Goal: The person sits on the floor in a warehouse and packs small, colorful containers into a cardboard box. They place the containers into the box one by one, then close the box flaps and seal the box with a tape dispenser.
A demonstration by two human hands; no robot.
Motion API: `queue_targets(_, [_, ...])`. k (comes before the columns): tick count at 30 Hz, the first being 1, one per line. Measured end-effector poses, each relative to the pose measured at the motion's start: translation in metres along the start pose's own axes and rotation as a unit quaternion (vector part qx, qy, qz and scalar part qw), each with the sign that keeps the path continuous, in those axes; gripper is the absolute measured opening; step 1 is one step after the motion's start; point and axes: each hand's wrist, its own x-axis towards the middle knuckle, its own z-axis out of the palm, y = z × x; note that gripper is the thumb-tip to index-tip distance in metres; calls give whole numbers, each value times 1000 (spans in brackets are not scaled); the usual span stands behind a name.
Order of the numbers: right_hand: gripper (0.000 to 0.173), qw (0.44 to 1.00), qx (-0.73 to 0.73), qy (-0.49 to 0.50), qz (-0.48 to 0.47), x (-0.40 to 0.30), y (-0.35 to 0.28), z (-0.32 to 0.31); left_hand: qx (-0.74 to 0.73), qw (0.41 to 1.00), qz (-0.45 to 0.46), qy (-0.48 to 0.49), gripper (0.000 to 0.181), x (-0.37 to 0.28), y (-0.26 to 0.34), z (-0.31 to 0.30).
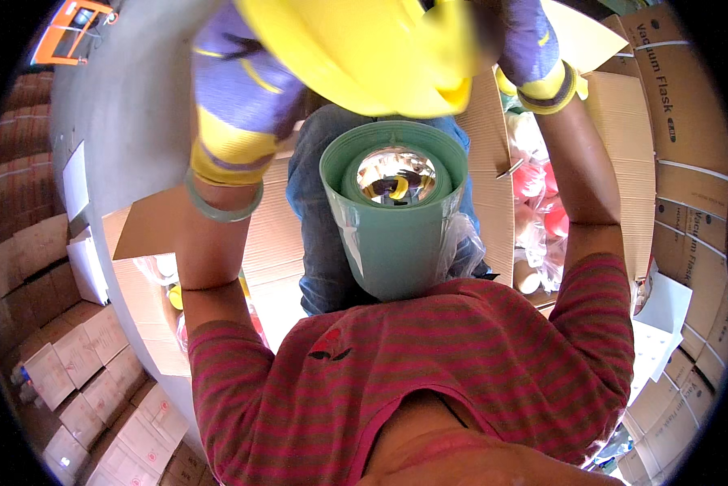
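Note:
A glossy yellow plastic piece [364, 54], partly blurred and cut off by the top edge, is up between my hands. My left hand [248, 79], in a purple and yellow glove, is at its left side; the fingers are hidden. My right hand [525, 45], gloved alike, is at its right, its fingers blurred or out of frame. Below, between my knees, a green plastic flask casing [394, 243] stands open at the top, with a mirrored round piece [395, 176] inside it. Clear plastic film [461, 249] clings to the casing's right side.
An open cardboard box [619, 152] at my right holds wrapped red, white and green parts. Another open carton [151, 340] with wrapped parts is at my left. Strapped vacuum flask cartons [692, 146] line the right, stacked boxes [91, 340] the left. An orange metal frame [75, 30] stands far left.

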Motion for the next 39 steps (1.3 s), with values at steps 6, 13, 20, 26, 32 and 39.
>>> queue_targets(6, [61, 930, -308, -138, -148, -18, -45, 14, 14, 998, -44, 41, 39, -1, -21, -9])
queue_targets(13, [34, 998, 40, 8, 43, 1, -34, 29, -355, 915, -182, 66, 50, 14, 21, 8])
queue_targets(20, [65, 997, 22, -43, -58, 12, -25, 23, -374, 895, -202, 138, 36, -19, -4, 21])
queue_targets(26, [95, 991, 48, -123, 34, 11, -19, 21, -202, 948, -242, 32, 41, -22, 27, 2])
queue_targets(32, [63, 946, 229, -17, 227, -10, 3, 11, -284, 946, -140, 63, 45, -3, 4, 11])
queue_targets(39, [70, 914, 331, -7, 233, -18, -14, 26, -17, 997, 3, 69, 48, 24, 42, 11])
